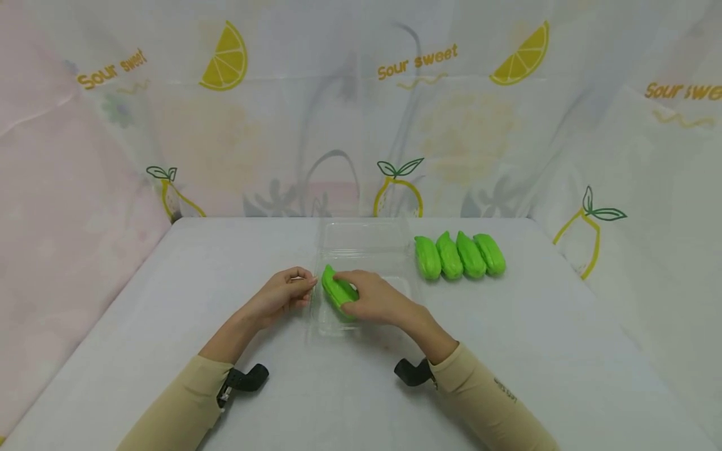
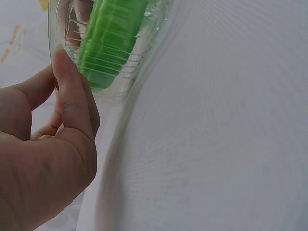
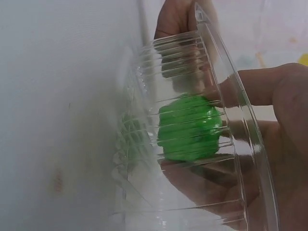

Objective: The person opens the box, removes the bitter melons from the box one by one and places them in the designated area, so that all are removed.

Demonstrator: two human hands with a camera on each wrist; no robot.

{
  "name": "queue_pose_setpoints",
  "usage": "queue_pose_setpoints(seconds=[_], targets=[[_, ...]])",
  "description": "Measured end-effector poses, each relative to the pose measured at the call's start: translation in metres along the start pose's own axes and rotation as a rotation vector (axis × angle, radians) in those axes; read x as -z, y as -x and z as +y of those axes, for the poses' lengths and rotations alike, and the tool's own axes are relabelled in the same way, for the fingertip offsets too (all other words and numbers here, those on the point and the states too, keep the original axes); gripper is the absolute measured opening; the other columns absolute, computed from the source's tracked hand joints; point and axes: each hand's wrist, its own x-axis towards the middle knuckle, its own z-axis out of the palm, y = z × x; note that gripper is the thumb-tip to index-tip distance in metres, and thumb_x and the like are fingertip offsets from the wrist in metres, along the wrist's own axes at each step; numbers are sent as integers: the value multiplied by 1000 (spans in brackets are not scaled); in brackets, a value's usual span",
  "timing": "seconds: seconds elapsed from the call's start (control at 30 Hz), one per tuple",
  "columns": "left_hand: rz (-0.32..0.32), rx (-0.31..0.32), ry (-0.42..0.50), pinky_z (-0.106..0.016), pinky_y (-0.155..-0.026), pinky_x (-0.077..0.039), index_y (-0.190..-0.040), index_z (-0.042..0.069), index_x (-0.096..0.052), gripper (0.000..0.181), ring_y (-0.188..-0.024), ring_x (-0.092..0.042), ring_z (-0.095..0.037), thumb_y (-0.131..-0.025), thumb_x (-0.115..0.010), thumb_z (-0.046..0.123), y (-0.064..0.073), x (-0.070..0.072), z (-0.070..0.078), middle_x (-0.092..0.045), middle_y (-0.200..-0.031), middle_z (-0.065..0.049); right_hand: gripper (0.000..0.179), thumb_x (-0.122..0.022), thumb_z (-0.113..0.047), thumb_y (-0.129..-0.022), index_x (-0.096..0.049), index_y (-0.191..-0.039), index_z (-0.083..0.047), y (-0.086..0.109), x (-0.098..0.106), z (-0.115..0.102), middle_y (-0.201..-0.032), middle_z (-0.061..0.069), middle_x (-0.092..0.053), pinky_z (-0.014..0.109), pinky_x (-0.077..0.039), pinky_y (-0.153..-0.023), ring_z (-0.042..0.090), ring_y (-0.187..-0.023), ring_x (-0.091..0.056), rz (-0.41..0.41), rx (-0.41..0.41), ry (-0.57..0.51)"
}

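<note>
A clear plastic clamshell box (image 1: pixel 329 329) lies unfolded at the middle of the table, its lid (image 1: pixel 366 237) laid back on the far side. My left hand (image 1: pixel 284 291) pinches the left rim of the box between thumb and fingertips, as the left wrist view shows. Inside the base, along its left side, my right hand (image 1: pixel 375 297) grips a bright green ridged gourd (image 1: pixel 337 289) with a pointed tip, which points away from me. Through the ribbed wall, the right wrist view shows the gourd's blunt end (image 3: pixel 190 127) between thumb and fingers.
Several similar green gourds (image 1: pixel 449 257) stand side by side in a row to the right of the box. A white cloth (image 1: pixel 225 250) covers the table. Behind it hangs a printed curtain (image 1: pixel 271 138) with lemons on it.
</note>
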Motion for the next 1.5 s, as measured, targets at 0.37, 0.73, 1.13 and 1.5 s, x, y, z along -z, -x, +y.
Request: queue_pose_setpoints(seconds=[0.37, 0.73, 1.13, 1.5], targets=[[0, -2, -8, -14, -59, -52, -104, 9, -51, 18, -62, -56, -3, -100, -61, 25, 0, 1, -1, -58, -72, 4, 60, -63, -17, -86, -50, -144, -11, 6, 10, 8, -141, 6, -57, 39, -49, -99, 20, -116, -55, 38, -2, -4], [10, 6, -8, -15, -59, -52, -102, 10, -51, 18, -62, -55, -3, -100, -61, 24, 0, 0, 0, -57, -71, 4, 60, -62, -15, -87, -49, -145, -11, 10, 20, 16, -143, 6, -56, 39, -52, -100, 19, -118, -56, 44, 2, -37], [2, 4, -4, -14, -59, -52, -102, 10, -52, 17, -62, -55, -3, -100, -61, 24, -1, 1, -2, -58, -72, 4, 58, -62, -14, -89, -48, -146, -9, 15, 26, 17, -148, 7, -52, 41, -50, -105, 22, -132, -52, 54, 49, -40], [0, -9, -6, -14, -59, -52, -101, 10, -51, 16, -62, -56, -3, -101, -60, 23, -1, 1, -1, -57, -72, 4, 58, -62, -14, -89, -48, -145, -8, 21, 30, 28, -147, 9, -52, 47, -50, -104, 24, -126, -54, 89, 68, -72]])
